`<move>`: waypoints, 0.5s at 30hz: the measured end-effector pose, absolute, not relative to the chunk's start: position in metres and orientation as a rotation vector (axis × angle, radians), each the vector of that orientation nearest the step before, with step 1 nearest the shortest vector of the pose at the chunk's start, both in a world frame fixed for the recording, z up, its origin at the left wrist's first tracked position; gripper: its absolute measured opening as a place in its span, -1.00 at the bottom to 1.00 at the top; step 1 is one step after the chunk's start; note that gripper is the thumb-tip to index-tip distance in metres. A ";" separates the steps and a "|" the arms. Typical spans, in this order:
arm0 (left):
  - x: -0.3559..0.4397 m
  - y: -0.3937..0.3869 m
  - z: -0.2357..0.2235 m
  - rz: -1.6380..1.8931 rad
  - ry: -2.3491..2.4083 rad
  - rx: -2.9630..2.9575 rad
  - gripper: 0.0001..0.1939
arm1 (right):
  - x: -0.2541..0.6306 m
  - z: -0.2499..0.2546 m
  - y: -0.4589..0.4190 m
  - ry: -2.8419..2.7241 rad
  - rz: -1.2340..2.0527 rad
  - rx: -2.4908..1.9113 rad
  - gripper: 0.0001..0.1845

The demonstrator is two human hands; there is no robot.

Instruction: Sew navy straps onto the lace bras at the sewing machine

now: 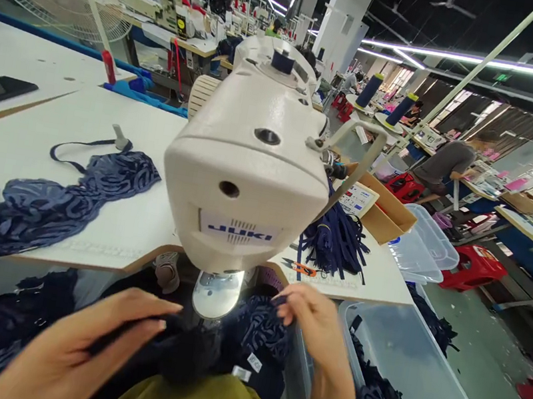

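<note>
The left hand [86, 346] is laid flat, fingers together, on a dark strap, while the right hand [312, 325] is raised with fingers pinched on the navy lace garment [260, 333] below the sewing machine [250, 177], whose needle is hidden by its head.

The white desk [105, 228] carried a cream sewing machine [253, 157], a dark blue lace garment [54, 199] at its left, a bundle of navy straps [335, 241], orange scissors [304, 269] and a cardboard box [386, 212].
</note>
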State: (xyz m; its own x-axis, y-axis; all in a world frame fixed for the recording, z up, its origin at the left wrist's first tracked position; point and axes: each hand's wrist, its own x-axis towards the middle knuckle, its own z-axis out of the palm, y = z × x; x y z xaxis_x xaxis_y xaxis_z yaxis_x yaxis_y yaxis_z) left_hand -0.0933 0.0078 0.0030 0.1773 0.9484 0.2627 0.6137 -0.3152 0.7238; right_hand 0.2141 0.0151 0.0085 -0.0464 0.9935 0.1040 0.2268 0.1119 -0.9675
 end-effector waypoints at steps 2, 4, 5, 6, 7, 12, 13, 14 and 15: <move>-0.065 0.011 0.015 0.925 1.253 1.908 -0.75 | 0.190 0.013 0.009 -1.697 1.009 -1.279 -0.78; -0.042 0.011 0.021 0.906 1.214 1.839 -0.77 | 0.174 0.015 0.006 -1.837 0.912 -1.275 -0.81; -0.035 0.010 0.021 0.903 1.244 1.809 -0.78 | 0.169 0.016 0.005 -1.873 0.874 -1.272 -0.82; -0.030 0.009 0.020 0.895 1.277 1.792 -0.78 | 0.166 0.017 0.004 -1.898 0.861 -1.272 -0.82; -0.028 0.008 0.019 0.885 1.314 1.780 -0.77 | 0.165 0.017 0.003 -1.913 0.861 -1.269 -0.83; -0.034 0.010 0.014 0.823 1.423 1.769 -0.70 | 0.166 0.014 0.003 -1.897 0.903 -1.265 -0.86; -0.035 0.011 0.015 0.811 1.412 1.776 -0.70 | 0.166 0.013 0.003 -1.885 0.910 -1.261 -0.86; -0.035 0.012 0.016 0.803 1.393 1.786 -0.72 | 0.165 0.012 0.003 -1.879 0.919 -1.256 -0.86; -0.034 0.012 0.017 0.800 1.376 1.797 -0.75 | 0.165 0.011 0.003 -1.873 0.924 -1.252 -0.86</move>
